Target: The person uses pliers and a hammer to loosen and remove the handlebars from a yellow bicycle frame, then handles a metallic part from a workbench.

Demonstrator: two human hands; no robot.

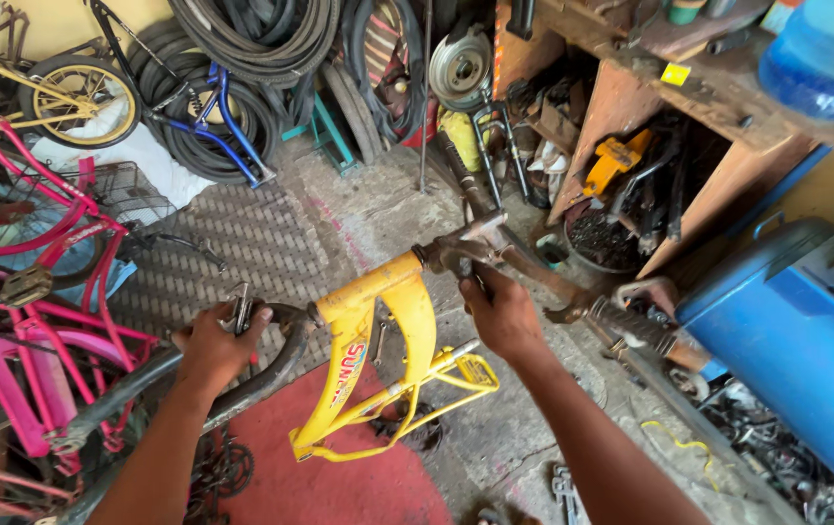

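A small yellow bicycle frame (370,362) stands upside down in front of me on a red mat (339,481). My left hand (217,342) grips a dark rusty handlebar tube (144,381) at the frame's left end, next to a metal brake lever (242,306). Over at the right end my right hand (504,313) holds the rusty stem and handlebar (495,251), which runs on to a ribbed grip (631,326).
Pink bicycles (37,321) crowd the left side. Tyres (261,49) and a blue frame (227,126) hang at the back. A wooden workbench (689,87) with tools beneath stands at right, with a blue container (796,340) before it. Chain and sprockets (222,467) lie on the concrete floor.
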